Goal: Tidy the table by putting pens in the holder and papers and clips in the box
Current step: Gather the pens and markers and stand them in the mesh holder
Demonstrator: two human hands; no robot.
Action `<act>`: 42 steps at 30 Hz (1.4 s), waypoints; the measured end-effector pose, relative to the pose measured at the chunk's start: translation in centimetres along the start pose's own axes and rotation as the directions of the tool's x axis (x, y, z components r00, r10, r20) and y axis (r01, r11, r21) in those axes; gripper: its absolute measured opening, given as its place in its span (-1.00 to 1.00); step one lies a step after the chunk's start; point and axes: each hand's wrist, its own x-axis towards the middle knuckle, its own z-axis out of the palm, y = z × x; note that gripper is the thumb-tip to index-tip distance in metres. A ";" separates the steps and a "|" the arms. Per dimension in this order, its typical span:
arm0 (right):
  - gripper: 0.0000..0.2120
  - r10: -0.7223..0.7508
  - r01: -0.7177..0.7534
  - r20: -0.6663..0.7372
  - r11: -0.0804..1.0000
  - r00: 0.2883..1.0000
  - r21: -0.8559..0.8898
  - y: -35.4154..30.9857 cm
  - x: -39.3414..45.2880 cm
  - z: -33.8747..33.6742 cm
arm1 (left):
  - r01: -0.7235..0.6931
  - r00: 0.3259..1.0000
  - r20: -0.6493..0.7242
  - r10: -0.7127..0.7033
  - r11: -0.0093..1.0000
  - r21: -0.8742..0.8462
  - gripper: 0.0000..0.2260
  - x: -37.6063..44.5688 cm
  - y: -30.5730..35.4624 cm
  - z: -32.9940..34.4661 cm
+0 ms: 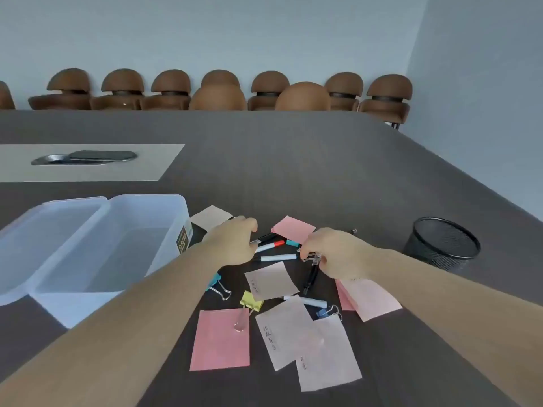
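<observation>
My left hand [235, 242] curls over the near ends of a black pen [266, 238] and a red-capped pen [271, 245], its fingers closed on the black one. My right hand [338, 254] pinches a clear binder clip [313, 257] just above another black pen [311, 279]. A light-blue-tipped pen [279, 257] lies between the hands. Pink, beige and white papers are scattered below, such as a pink sheet [220, 339] and a beige note [271, 280]. The clear plastic box [152, 198] stands open at left. The black mesh holder [443, 245] is at right.
The box's lid [44, 227] lies beside it at far left. A blue clip [216, 282], a yellow clip [251, 301] and a small blue clip [327, 312] lie among the papers. A cable hatch [85, 157] is set in the table farther back. Brown chairs [217, 95] line the far edge.
</observation>
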 end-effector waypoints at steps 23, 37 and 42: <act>-0.72 0.193 -0.201 -0.211 0.979 0.958 -0.017 0.1 0.6 -0.4 | 0.131 0.979 -0.169 -0.117 0.988 0.076 -0.69 -3.3 -3.1 0.9; -0.71 0.247 -0.249 -0.033 0.949 0.968 -0.193 0.9 1.2 0.1 | 0.033 0.986 -0.166 -0.016 0.995 0.096 -0.73 -3.4 -2.3 0.5; -0.74 0.241 -0.250 -0.066 0.945 0.968 -0.213 0.8 1.0 -0.4 | -0.092 0.987 -0.136 0.085 0.995 -0.046 -0.69 -2.3 0.0 0.4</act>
